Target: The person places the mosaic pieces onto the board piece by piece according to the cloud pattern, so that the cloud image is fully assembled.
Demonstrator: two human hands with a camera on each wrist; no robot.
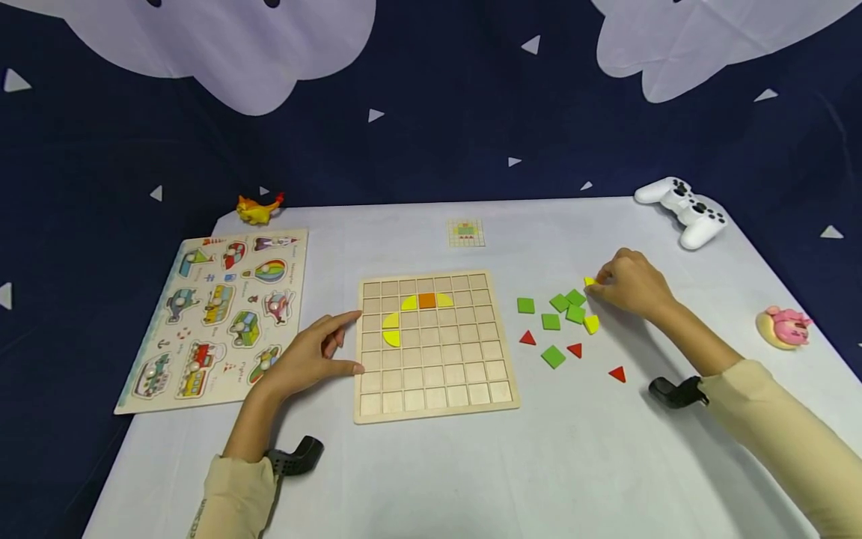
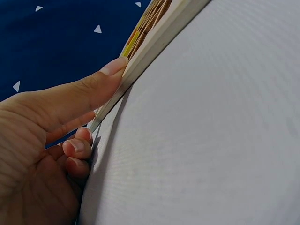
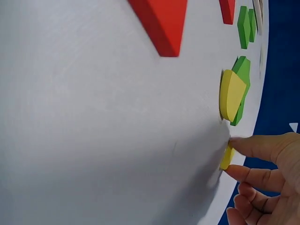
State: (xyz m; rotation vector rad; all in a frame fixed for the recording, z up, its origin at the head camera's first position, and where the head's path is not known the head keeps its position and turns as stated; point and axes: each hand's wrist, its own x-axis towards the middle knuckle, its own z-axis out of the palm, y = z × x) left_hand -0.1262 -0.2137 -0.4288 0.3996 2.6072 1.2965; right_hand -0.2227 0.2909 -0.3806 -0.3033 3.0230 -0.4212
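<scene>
A square wooden grid board [image 1: 438, 359] lies in the middle of the table. Several yellow quarter-circle pieces [image 1: 391, 338] and one orange square [image 1: 427, 300] sit in its upper left cells. My left hand [image 1: 306, 355] touches the board's left edge with thumb and index fingertips spread apart, the other fingers bent. To the right of the board, my right hand [image 1: 629, 283] pinches a yellow quarter-circle piece [image 3: 228, 155] between thumb and index finger, close over the table. Beside that hand lie another yellow piece [image 1: 591, 324], several green squares [image 1: 554, 356] and red triangles [image 1: 617, 373].
A small pattern card [image 1: 466, 233] lies behind the board. On the left is a vehicle picture puzzle [image 1: 222, 314], with an orange toy figure [image 1: 258, 209] behind it. A white game controller [image 1: 683, 209] and a pink toy [image 1: 784, 328] stand at the right.
</scene>
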